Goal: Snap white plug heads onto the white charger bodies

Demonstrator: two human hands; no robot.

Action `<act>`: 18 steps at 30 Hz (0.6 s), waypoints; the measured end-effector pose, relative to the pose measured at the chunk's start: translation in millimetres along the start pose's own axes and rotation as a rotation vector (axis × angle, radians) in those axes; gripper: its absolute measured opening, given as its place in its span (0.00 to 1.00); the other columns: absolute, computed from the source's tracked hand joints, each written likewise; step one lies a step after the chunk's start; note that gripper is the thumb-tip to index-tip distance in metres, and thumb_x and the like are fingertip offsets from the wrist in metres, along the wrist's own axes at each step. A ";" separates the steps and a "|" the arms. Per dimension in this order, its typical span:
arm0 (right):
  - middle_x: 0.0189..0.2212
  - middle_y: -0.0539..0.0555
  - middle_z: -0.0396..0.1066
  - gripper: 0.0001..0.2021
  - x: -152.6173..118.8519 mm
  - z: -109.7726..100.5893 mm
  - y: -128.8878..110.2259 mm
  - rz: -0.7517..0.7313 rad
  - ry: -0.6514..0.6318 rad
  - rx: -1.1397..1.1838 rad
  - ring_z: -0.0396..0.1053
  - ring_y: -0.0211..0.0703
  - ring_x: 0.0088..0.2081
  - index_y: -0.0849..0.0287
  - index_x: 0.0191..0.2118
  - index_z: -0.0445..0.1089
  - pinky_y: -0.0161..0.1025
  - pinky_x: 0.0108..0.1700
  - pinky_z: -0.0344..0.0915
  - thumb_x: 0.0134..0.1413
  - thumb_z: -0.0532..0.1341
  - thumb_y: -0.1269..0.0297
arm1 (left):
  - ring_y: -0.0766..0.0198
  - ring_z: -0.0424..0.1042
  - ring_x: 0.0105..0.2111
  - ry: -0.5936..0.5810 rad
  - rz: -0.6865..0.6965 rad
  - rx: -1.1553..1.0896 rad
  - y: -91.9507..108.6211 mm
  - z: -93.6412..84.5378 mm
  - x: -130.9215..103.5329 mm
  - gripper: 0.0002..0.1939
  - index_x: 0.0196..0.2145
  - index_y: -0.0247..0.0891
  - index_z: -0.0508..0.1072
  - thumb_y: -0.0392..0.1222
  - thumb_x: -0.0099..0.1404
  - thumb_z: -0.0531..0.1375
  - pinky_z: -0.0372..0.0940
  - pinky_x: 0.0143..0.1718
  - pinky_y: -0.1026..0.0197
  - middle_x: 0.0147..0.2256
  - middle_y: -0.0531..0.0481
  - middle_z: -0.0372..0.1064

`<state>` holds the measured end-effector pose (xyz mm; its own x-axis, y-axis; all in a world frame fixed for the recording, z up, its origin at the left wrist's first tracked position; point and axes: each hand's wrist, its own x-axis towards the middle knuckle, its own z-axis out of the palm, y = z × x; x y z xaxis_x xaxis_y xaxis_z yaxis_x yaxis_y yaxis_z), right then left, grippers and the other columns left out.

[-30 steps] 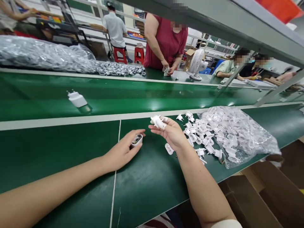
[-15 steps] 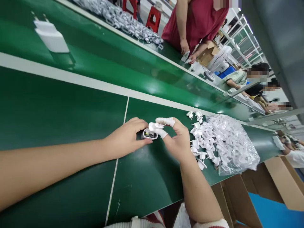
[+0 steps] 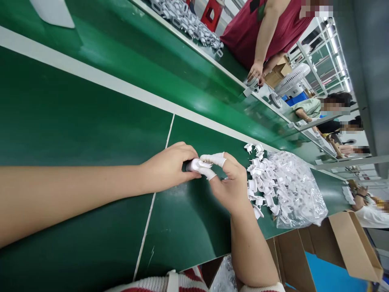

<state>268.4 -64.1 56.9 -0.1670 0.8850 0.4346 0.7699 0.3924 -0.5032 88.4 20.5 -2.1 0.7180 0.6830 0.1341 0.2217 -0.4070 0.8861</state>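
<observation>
My left hand (image 3: 170,167) is closed around a white charger housing (image 3: 189,166), mostly hidden by the fingers. My right hand (image 3: 228,178), with white covers on thumb and forefinger, pinches a white plug cap (image 3: 198,165) whose pins point right. The cap sits against the housing's end and covers its opening; whether it is fully seated I cannot tell. To the right of my right hand, loose white plug caps (image 3: 258,178) lie in a pile on the green table (image 3: 100,227).
A clear plastic bag (image 3: 299,190) of plug caps lies beside the pile. Beyond the table runs a green conveyor belt (image 3: 127,65) carrying a white charger (image 3: 54,12). Lower right is an open cardboard box (image 3: 349,239). Across the belt a person in red (image 3: 246,32) handles white parts.
The plug cap has come down onto the housing's end, covering the circuit board that showed inside. The charger on the belt has shifted up and left in view.
</observation>
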 end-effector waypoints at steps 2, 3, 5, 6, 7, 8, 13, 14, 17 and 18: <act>0.41 0.52 0.80 0.13 1.0 -0.4 -0.9 -0.001 0.027 0.003 0.77 0.42 0.42 0.51 0.47 0.77 0.42 0.45 0.75 0.61 0.66 0.75 | 0.50 0.69 0.49 0.001 0.000 0.007 -0.5 0.3 0.5 0.17 0.37 0.41 0.77 0.57 0.62 0.64 0.66 0.50 0.49 0.43 0.47 0.76; 0.41 0.51 0.80 0.12 1.5 -0.6 -1.4 0.004 0.039 0.014 0.78 0.41 0.41 0.51 0.46 0.77 0.42 0.45 0.75 0.61 0.66 0.75 | 0.50 0.68 0.49 0.002 -0.001 0.008 -0.7 0.5 0.6 0.17 0.37 0.41 0.77 0.57 0.62 0.65 0.66 0.50 0.49 0.43 0.47 0.76; 0.41 0.51 0.81 0.12 2.5 -0.7 -2.2 0.012 0.048 0.030 0.78 0.40 0.40 0.51 0.46 0.78 0.41 0.44 0.75 0.60 0.66 0.75 | 0.50 0.68 0.49 0.004 0.002 0.006 -1.1 0.9 0.6 0.17 0.37 0.40 0.77 0.57 0.63 0.64 0.66 0.50 0.49 0.43 0.47 0.76; 0.40 0.50 0.81 0.12 2.7 -0.6 -2.5 0.013 0.046 0.030 0.78 0.40 0.40 0.51 0.45 0.78 0.40 0.44 0.75 0.60 0.67 0.75 | 0.50 0.68 0.49 0.004 0.007 0.004 -1.2 1.1 0.4 0.17 0.37 0.40 0.77 0.57 0.63 0.64 0.66 0.50 0.49 0.43 0.47 0.76; 0.40 0.50 0.81 0.11 2.8 -0.2 -2.7 0.012 0.042 0.025 0.78 0.40 0.40 0.51 0.45 0.78 0.40 0.44 0.75 0.60 0.67 0.74 | 0.50 0.68 0.48 0.005 0.014 0.001 -1.2 1.2 0.2 0.16 0.37 0.40 0.77 0.57 0.63 0.64 0.66 0.50 0.49 0.43 0.47 0.76; 0.40 0.51 0.81 0.11 2.7 0.3 -2.9 0.010 0.040 0.013 0.78 0.40 0.40 0.51 0.46 0.77 0.40 0.43 0.75 0.60 0.67 0.74 | 0.50 0.68 0.48 0.005 0.019 -0.002 -1.1 1.3 -0.1 0.16 0.37 0.40 0.77 0.57 0.63 0.63 0.66 0.50 0.49 0.42 0.47 0.76; 0.40 0.51 0.80 0.12 2.1 4.0 -3.8 -0.001 0.029 -0.045 0.77 0.41 0.40 0.51 0.47 0.77 0.41 0.42 0.74 0.60 0.67 0.74 | 0.50 0.68 0.47 -0.001 0.010 -0.002 -0.8 1.5 -0.5 0.16 0.38 0.40 0.77 0.56 0.64 0.63 0.66 0.47 0.49 0.42 0.47 0.76; 0.40 0.50 0.80 0.12 2.3 4.5 -4.0 0.002 0.031 -0.030 0.77 0.41 0.39 0.51 0.46 0.77 0.40 0.42 0.74 0.60 0.67 0.75 | 0.50 0.68 0.47 -0.001 0.009 0.000 -0.8 1.6 -0.3 0.16 0.37 0.40 0.77 0.56 0.64 0.63 0.66 0.47 0.49 0.41 0.47 0.76; 0.39 0.50 0.81 0.12 3.2 4.4 -4.9 0.015 0.038 0.002 0.78 0.40 0.39 0.50 0.45 0.78 0.39 0.42 0.74 0.59 0.67 0.75 | 0.50 0.68 0.47 0.003 0.014 -0.002 -1.0 1.9 0.2 0.16 0.38 0.40 0.77 0.55 0.64 0.63 0.65 0.48 0.48 0.42 0.46 0.75; 0.39 0.50 0.81 0.11 3.4 3.9 -5.4 0.018 0.039 -0.010 0.78 0.40 0.39 0.51 0.44 0.78 0.40 0.42 0.75 0.59 0.67 0.74 | 0.50 0.68 0.47 0.005 0.017 -0.004 -1.1 1.9 0.3 0.15 0.38 0.40 0.77 0.55 0.64 0.64 0.65 0.48 0.49 0.42 0.46 0.75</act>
<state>261.2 -62.2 58.2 -0.1289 0.8813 0.4546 0.7790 0.3736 -0.5035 89.7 20.0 -3.9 0.7186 0.6788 0.1510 0.2068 -0.4160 0.8855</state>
